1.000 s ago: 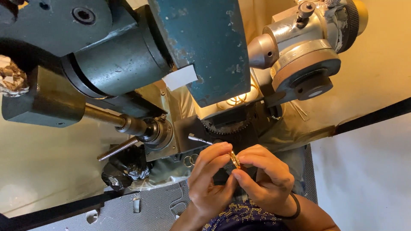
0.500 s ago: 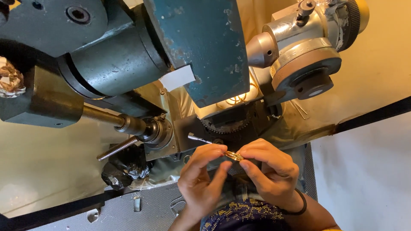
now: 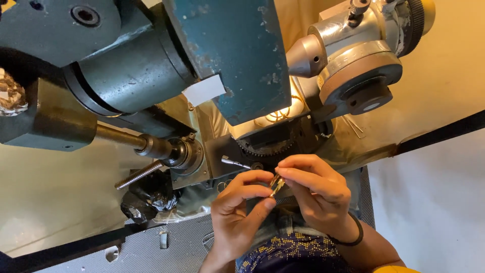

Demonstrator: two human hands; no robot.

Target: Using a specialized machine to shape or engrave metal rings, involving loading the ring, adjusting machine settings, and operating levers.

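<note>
Far left: crinkled foil wad, cut off by the frame edge. Beside it a dull metal block with a smooth shaft running right into a steel chuck; a threaded rod angles down-left below it. Black glossy lump under that, can't tell what it is. Above, grey-green cast machine housing, rounded, chipped paint, a blank white label stuck on it. Toothed gear mostly hidden in shadow under the teal cover. Left hand: fingers closed, thumb and index pinching a small brass-coloured part, shape too small to make out. Part sits between both hands, just below the gear, above the perforated grey plate. Right hand: fingers closed on the same part from the other side, black band at the wrist. Upper right: polished steel cone and round head, knurled knob cut off at the top. Cream surface beyond, dark strip across it.
</note>
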